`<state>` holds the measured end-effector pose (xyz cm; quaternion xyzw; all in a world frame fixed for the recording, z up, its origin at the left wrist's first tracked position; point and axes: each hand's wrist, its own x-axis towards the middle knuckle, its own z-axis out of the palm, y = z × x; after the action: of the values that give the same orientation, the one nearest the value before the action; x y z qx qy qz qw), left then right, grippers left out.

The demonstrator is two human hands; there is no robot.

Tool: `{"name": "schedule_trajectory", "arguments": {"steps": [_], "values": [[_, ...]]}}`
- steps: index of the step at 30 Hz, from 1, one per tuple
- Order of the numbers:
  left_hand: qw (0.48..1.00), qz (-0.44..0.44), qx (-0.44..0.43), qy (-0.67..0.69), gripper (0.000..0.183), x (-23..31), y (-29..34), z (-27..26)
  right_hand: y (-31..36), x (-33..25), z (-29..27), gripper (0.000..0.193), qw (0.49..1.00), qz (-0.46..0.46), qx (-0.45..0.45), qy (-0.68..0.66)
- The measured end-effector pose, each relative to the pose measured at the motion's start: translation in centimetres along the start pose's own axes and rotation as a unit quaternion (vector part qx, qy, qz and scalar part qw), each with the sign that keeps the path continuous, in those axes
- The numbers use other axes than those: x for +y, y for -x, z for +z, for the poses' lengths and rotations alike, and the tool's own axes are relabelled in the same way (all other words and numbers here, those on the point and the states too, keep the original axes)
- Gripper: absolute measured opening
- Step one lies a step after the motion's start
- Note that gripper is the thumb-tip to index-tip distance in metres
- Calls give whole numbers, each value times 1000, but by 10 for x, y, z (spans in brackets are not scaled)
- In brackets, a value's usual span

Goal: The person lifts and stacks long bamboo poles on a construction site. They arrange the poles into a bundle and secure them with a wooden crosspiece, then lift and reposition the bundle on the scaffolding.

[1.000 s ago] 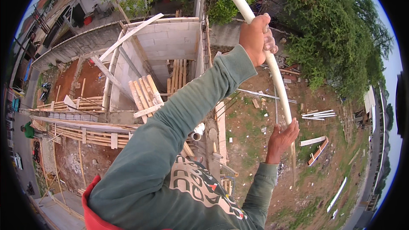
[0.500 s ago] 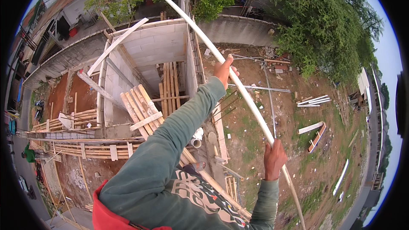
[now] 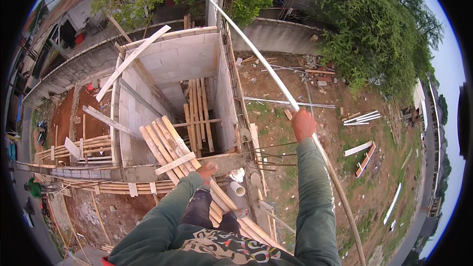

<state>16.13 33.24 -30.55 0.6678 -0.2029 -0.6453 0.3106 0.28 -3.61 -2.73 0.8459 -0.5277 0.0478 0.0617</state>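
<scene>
Observed from a high position above a building site. Nearest to the viewer are the person's two forearms in green sleeves (image 3: 315, 202).

The left hand (image 3: 207, 169) is low and close to the body, fingers curled, at the knee of dark, stained trousers (image 3: 199, 207). It holds nothing that can be made out; whether it presses on the knee or on the bamboo just beyond cannot be told. Directly beside and beyond this hand lies a bundle of bamboo poles (image 3: 165, 145), tied across with a pale batten, slanting down past the feet. Just right of the hand, a short white pipe stub (image 3: 238, 188) shows its open end.

The right hand (image 3: 302, 123) is extended further out, closed in a firm grip around a long white pipe (image 3: 256, 51). The pipe runs from below the hand, lower right and discoloured brown there, through the fist, then up and away to the left, ending near the treetops.

Beyond the left hand stands an unroofed room of grey block walls (image 3: 180, 56), with upright bamboo props inside and planks leaning across it. Beyond and below the right hand is bare ground with scattered planks and white pipe lengths (image 3: 362, 117). Farthest off, a grey boundary wall (image 3: 281, 34) and dense green trees (image 3: 374, 24).
</scene>
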Motion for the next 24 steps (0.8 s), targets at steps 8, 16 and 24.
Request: {"name": "schedule_trajectory", "arguments": {"steps": [8, 16, 24], "values": [[920, -214, -69, -322, 104, -181, 110, 60, -129, -85, 185, 17, 995, -58, 17, 78], [859, -340, -86, -373, 115, -175, 79, 64, -162, -93, 320, 17, 991, -76, 35, 105], [864, -333, -64, -372, 115, -183, 66, 48, -199, -126, 400, 20, 961, -130, 176, 170]]}}
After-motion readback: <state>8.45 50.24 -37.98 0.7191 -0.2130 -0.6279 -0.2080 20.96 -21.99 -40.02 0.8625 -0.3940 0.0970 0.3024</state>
